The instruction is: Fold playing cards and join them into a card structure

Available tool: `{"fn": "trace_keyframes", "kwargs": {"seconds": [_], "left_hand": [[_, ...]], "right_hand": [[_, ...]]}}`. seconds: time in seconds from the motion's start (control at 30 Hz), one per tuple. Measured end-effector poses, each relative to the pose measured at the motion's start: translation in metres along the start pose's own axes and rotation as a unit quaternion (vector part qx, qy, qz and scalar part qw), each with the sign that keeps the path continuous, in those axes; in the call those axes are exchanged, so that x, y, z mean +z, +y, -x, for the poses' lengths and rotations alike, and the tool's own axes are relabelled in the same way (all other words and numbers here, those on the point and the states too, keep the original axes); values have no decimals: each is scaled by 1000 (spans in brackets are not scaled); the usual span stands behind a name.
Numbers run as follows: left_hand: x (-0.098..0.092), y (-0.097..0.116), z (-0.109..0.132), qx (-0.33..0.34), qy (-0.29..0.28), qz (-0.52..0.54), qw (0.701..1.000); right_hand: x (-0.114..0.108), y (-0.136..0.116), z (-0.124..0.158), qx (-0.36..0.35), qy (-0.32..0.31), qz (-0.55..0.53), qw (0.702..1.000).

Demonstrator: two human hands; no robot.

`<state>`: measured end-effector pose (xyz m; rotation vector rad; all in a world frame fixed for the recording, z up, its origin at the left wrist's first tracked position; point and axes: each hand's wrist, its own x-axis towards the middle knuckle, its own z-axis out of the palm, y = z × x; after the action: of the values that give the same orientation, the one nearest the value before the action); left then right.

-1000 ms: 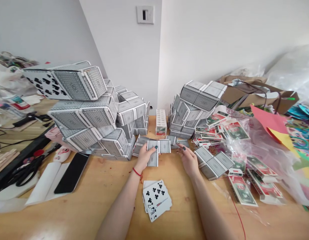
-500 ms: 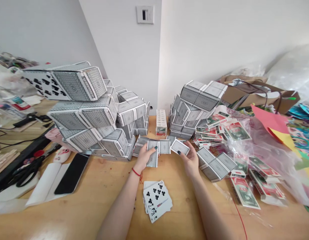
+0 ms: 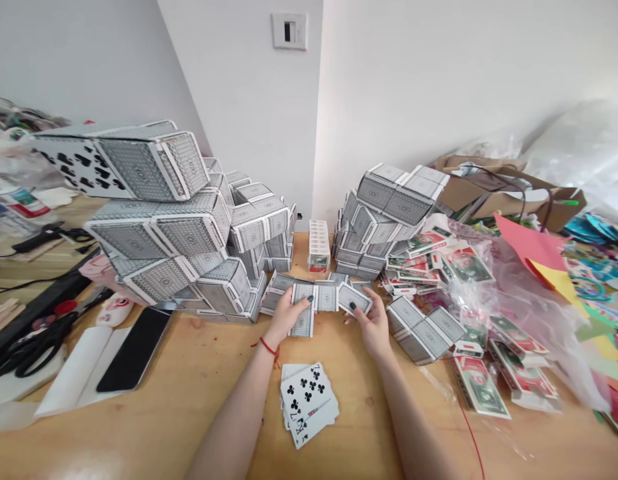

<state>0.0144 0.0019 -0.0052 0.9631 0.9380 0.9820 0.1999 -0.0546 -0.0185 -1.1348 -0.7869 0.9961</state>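
Note:
My left hand (image 3: 287, 315) pinches a patterned grey playing card (image 3: 303, 321), thumb across its back. Between thumb and fingers, my right hand (image 3: 373, 320) grips another playing card (image 3: 353, 300), tilted and back side up. Between the two hands, a folded card piece (image 3: 327, 295) shows its patterned face; whether it touches the held cards I cannot tell. Behind my left hand is a grey card block (image 3: 276, 293). Nearer me, a loose pile of playing cards (image 3: 309, 403) lies face up, a seven of clubs on top.
Stacked card blocks (image 3: 189, 227) rise at the left, and a smaller stack (image 3: 389, 200) at the right. A joined card block (image 3: 425, 328) and red-green card boxes (image 3: 481, 387) lie right. A phone (image 3: 133, 350) and scissors (image 3: 49, 343) lie left.
The card in my right hand has shifted slightly left and down, as the whole view has moved a little. Both hands keep their grip on the cards.

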Motion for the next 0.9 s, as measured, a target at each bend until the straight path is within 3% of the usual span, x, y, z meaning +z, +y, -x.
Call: {"fn": "trace_keyframes", "kwargs": {"seconds": [0.17, 0.67, 0.9], "left_hand": [[1, -1, 0, -11, -23, 16, 1000], [-2, 1, 4, -15, -39, 1, 999], [-2, -1, 4, 2, -38, -21, 999]], "right_hand": [[1, -2, 3, 36, -70, 34, 996], [-15, -8, -5, 68, -69, 81, 992], [-21, -12, -5, 88, -120, 72, 986]]}}
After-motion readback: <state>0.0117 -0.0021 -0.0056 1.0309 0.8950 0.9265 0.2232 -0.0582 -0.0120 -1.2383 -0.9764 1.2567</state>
